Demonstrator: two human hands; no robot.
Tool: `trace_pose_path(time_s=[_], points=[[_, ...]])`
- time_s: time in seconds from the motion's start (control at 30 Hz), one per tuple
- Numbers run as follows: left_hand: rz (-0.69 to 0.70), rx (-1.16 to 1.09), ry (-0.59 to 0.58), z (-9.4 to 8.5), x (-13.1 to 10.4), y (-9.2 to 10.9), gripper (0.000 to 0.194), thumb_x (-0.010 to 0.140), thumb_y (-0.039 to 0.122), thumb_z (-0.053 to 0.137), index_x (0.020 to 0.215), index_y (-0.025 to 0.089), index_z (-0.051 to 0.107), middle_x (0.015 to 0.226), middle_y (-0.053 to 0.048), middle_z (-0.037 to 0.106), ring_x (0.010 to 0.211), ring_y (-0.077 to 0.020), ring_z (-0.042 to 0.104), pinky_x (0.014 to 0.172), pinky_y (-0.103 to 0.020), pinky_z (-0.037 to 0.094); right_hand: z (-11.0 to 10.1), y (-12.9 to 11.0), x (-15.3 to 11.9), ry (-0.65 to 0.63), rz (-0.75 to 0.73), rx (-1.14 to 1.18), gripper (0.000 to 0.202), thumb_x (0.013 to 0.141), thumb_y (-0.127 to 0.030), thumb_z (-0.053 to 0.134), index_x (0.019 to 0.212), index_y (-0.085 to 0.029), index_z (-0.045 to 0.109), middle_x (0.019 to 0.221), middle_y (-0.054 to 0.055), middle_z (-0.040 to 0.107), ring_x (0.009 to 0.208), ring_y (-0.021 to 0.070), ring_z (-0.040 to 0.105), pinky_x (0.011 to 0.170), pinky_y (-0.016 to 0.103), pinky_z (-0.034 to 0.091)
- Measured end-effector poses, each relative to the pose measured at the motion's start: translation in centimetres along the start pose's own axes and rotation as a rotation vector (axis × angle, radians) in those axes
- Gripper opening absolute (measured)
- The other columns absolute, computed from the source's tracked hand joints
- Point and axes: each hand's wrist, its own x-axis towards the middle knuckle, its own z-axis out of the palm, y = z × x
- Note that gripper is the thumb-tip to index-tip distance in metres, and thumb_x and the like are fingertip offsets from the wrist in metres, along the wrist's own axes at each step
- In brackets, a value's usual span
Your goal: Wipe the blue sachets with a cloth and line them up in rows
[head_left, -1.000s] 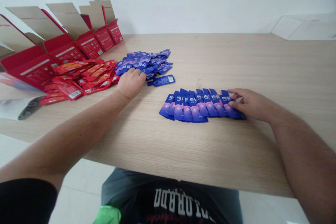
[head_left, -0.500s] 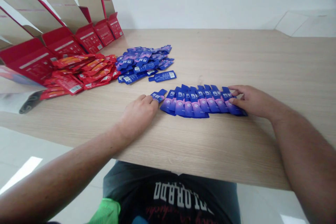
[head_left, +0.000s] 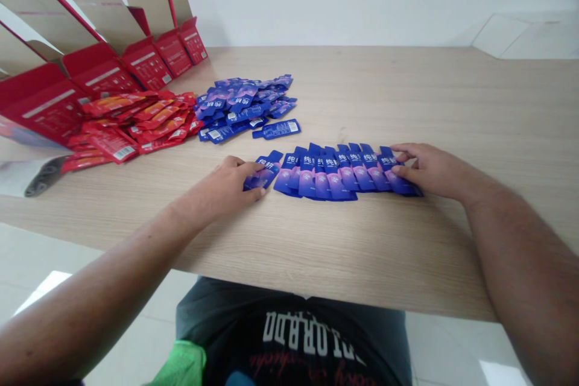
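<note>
A row of overlapping blue-and-purple sachets (head_left: pixel 332 175) lies on the table in front of me, printed sides up and narrow necks pointing away. At the row's left end, one tilted sachet (head_left: pixel 268 170) lies slightly apart from the others. My left hand (head_left: pixel 226 184) has its thumb and index finger around the left part of that sachet, its other fingers curled. On the opposite end, my right hand (head_left: pixel 429 170) pinches the last sachet (head_left: pixel 388 163) between thumb and fingers, partly covering it.
Behind the row is a heap of blue sachets (head_left: pixel 244 102), with a single sachet (head_left: pixel 278 129) lying face down before it. Red sachets (head_left: pixel 136 123) are piled to its left. Open red cartons (head_left: pixel 104 69) line the back left. The table's near edge (head_left: pixel 294 292) runs close to my body.
My left hand has shifted left and its fingers have spread around the end sachet, which now shows more of its face. The right hand keeps its hold on the row's other end.
</note>
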Motion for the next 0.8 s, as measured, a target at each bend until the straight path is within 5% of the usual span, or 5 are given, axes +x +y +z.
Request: trace_pose_path(time_s=[0.3,0.53,0.7,0.8], points=[[0.123,0.014,0.038,-0.4,2.4,3.6,0.049,0.100,0.038,0.036,0.134,0.013,0.061,0.125,-0.015,0.062,0.129,-0.0264,0.053,0.114,-0.037,0.042,0.0,-0.5,-0.1,0.027,0.000,-0.018,0.057,0.086,-0.044,0.064,0.139,-0.024,0.059,0.117,0.011,0.071,0.074,0.0225,0.069,0.073,0.043,0.060],[0.167,-0.013,-0.021,-0.8,2.1,2.4,0.088,0.083,0.070,0.059,0.154,0.023,0.040,0.137,-0.016,0.053,0.120,-0.0322,0.060,0.107,-0.044,0.048,-0.1,-0.3,0.1,0.005,-0.004,-0.035,0.058,0.086,-0.047,0.064,0.140,-0.025,0.059,0.121,0.011,0.070,0.082,0.0244,0.070,0.081,0.046,0.060],[0.253,0.035,0.110,-0.2,1.2,3.9,0.100,0.077,0.078,0.061,0.156,0.024,0.034,0.159,-0.018,0.034,0.144,-0.0420,0.036,0.116,-0.056,0.036,-0.3,-0.5,-0.1,0.012,-0.008,-0.047,0.062,0.088,-0.053,0.062,0.142,-0.024,0.058,0.121,0.012,0.069,0.083,0.0263,0.070,0.086,0.049,0.058],[0.375,0.032,0.107,0.3,1.5,5.5,0.102,0.079,0.077,0.060,0.159,0.023,0.027,0.165,-0.017,0.026,0.150,-0.0396,0.027,0.121,-0.054,0.029,-0.5,-1.1,-0.5,0.106,-0.093,-0.109,0.074,0.086,-0.061,0.062,0.147,-0.020,0.052,0.133,0.017,0.064,0.108,0.0351,0.067,0.102,0.055,0.051]])
